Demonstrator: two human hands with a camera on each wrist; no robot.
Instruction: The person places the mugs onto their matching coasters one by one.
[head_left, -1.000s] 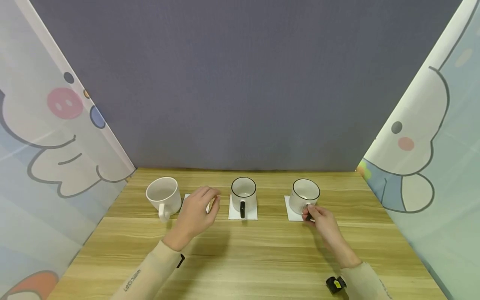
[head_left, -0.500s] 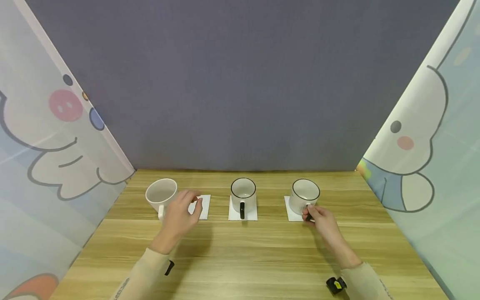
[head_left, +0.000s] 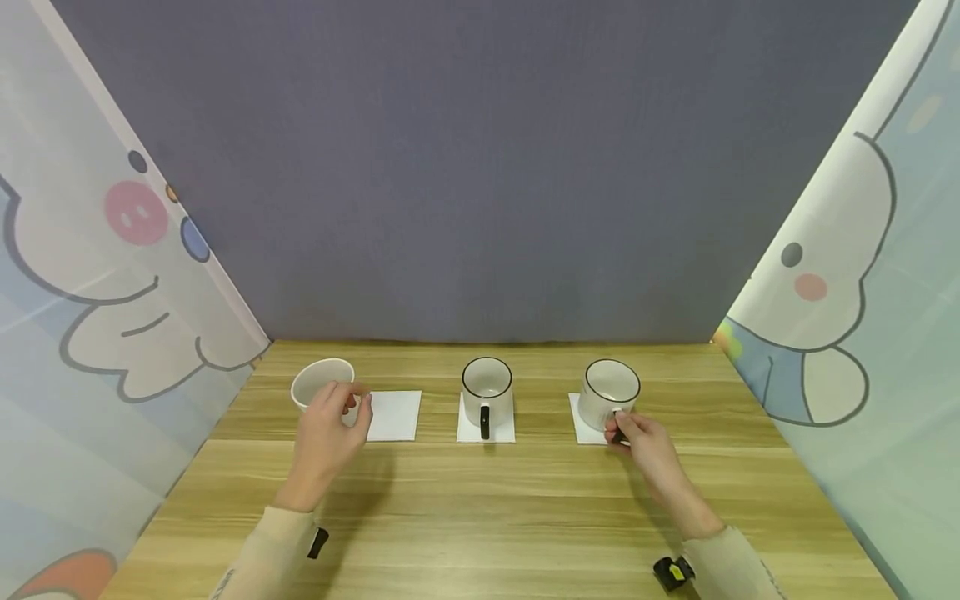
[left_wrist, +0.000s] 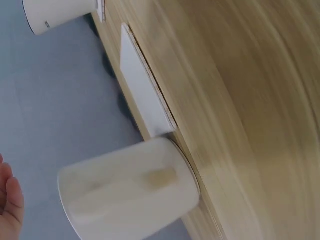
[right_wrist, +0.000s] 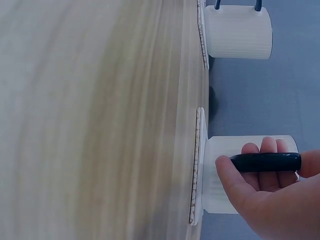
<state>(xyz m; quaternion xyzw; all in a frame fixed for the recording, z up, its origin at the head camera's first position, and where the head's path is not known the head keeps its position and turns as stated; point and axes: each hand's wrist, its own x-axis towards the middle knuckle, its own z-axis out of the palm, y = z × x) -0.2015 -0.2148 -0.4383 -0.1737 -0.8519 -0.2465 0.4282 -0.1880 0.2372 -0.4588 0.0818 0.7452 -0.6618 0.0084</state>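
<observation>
- The left hand (head_left: 324,437) is held near the plain white mug (left_wrist: 125,192), fingers loosely bent, nothing gripped.
- That mug is stood upright on the table (head_left: 487,508), just beside a white coaster (head_left: 395,415).
- The right mug's black handle (right_wrist: 265,162) is gripped by the right hand (head_left: 651,454); the right mug (head_left: 609,390) is seated on the right coaster (head_left: 584,430).
- Between both mugs, a middle mug (head_left: 483,387) is set.

Head view forward-down over table (head_left: 517,521), 2 nearer sideways wrist views, right wrist and head sharing rightmost mug (head_left: 594,408)
</observation>
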